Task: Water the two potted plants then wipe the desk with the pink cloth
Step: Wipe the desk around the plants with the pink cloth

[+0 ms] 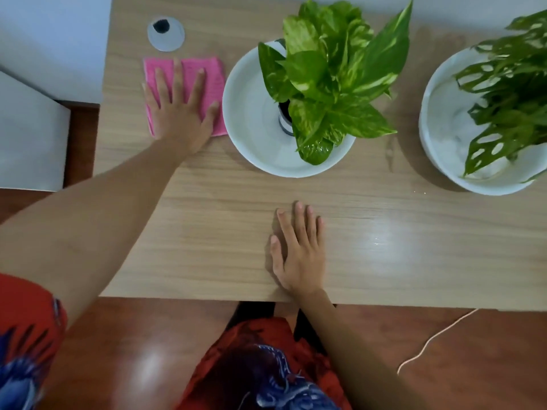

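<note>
A folded pink cloth point(213, 84) lies flat on the wooden desk point(225, 211) at the back left. My left hand point(177, 110) presses on it, palm down, fingers spread. My right hand point(299, 250) rests flat on the desk near the front edge, holding nothing. Just right of the cloth, a broad-leafed green plant point(334, 72) stands in a small pot inside a white bowl point(251, 119). At the right edge of the view a second plant with holed leaves point(509, 93) sits in another white bowl point(444, 122).
A round grey cable grommet point(166, 34) is set in the desk behind the cloth. White furniture point(29, 137) stands left of the desk. A thin cord point(429, 341) lies on the reddish floor at the front right. No watering vessel is in view.
</note>
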`<state>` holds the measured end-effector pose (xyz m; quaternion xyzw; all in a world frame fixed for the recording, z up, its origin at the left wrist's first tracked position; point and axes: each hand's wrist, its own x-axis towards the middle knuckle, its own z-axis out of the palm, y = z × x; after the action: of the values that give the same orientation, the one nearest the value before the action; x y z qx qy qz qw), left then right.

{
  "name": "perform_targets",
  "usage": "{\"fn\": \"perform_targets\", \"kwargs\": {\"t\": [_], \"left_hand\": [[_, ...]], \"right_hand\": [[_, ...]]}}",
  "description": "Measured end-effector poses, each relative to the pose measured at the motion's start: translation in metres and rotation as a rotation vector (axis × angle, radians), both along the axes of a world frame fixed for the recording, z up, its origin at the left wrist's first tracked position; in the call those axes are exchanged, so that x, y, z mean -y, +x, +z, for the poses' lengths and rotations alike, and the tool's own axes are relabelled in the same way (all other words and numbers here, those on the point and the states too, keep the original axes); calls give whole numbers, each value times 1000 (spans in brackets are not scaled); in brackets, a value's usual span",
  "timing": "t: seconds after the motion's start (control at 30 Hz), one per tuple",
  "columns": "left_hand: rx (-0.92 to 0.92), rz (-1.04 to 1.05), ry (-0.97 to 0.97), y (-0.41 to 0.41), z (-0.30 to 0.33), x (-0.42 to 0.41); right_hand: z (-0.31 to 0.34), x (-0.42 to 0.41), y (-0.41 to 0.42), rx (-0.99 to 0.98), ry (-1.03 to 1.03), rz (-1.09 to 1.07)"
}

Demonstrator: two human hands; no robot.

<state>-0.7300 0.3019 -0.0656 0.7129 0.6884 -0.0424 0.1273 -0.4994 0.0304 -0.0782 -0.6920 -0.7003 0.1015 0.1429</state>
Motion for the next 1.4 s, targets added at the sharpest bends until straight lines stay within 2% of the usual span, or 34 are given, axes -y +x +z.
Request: {"fn": "perform_targets", "kwargs": {"t": [0.23, 0.37, 0.47, 0.57, 0.7, 0.87, 1.4], "left_hand": [[0, 38, 4, 7, -3, 72], [-18, 44, 14, 19, -4, 118], [-21, 37, 5, 33, -5, 148], [-19, 35, 5, 51, -5, 169], [-33, 37, 6, 75, -6, 187], [-16, 33, -2, 104, -4, 202], [22, -39, -4, 218, -7, 227]], "right_hand": [[-1, -1, 1, -19, -29, 1], [7, -1, 12, -166, -87, 42], [18, 1, 31, -267, -84, -17], [20, 7, 69, -188, -44, -153], [16, 26, 138, -55, -128, -380], [18, 44, 202, 12, -204, -526], [19, 53, 217, 39, -359, -436]]}}
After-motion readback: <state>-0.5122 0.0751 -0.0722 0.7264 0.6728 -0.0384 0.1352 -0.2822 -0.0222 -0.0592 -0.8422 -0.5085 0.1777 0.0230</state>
